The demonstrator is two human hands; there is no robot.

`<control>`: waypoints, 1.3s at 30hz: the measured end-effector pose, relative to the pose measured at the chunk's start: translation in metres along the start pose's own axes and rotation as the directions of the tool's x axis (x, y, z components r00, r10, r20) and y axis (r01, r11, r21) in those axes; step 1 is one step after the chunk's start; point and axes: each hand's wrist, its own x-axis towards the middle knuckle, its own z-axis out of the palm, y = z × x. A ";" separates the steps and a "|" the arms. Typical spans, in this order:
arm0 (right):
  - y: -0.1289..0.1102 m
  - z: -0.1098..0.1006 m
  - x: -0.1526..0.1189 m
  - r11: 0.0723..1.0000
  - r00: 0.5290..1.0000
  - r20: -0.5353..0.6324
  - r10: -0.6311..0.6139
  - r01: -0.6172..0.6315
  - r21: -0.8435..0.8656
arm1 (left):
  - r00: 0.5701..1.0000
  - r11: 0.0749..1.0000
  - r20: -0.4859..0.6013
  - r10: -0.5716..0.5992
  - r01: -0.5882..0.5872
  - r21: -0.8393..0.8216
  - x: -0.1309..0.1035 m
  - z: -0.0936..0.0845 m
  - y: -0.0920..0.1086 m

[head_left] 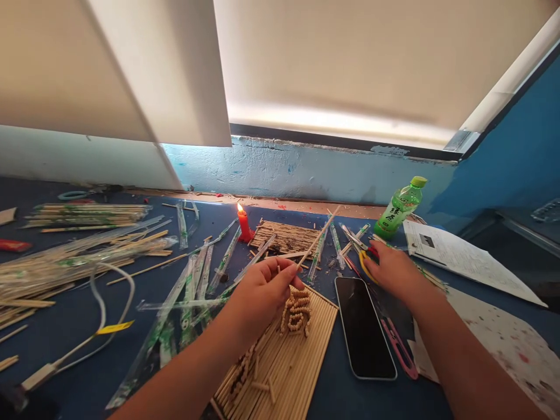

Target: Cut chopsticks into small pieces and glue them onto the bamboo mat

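Observation:
My left hand [268,289] is closed in a pinch on a thin wooden chopstick [318,236], which slants up to the right. Below that hand lies a panel of wooden sticks [301,367] set side by side, with short cut pieces forming raised shapes [298,312] on it. A few loose stubs [262,385] rest on the panel too. To the right, my right hand [389,268] has its fingers closed around the red and yellow handles of scissors [364,259], their blades pointing away from me on the table.
Behind the panel burns a red candle [244,224] beside a smaller stick mat [284,238]. A phone [365,326], a pink cutter [399,349], a green tea bottle [399,210] and papers [472,262] lie or stand rightward. Leftward are wrappers [188,297], stick bundles [87,214] and a white cable [98,303].

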 end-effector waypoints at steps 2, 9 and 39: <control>-0.019 -0.007 -0.015 0.994 0.996 -0.055 -0.071 0.075 0.079 | 0.997 0.989 -0.040 0.068 -0.062 0.136 -0.002 0.004 -0.001; -0.064 -0.024 -0.046 0.387 0.987 -0.056 -0.150 0.111 0.915 | 0.985 0.944 0.054 0.166 -0.174 0.281 -0.007 0.010 -0.007; -0.085 -0.016 -0.078 0.040 0.942 -0.301 -0.146 0.310 0.950 | 0.806 0.607 -0.030 0.591 -0.420 0.675 -0.018 0.002 0.002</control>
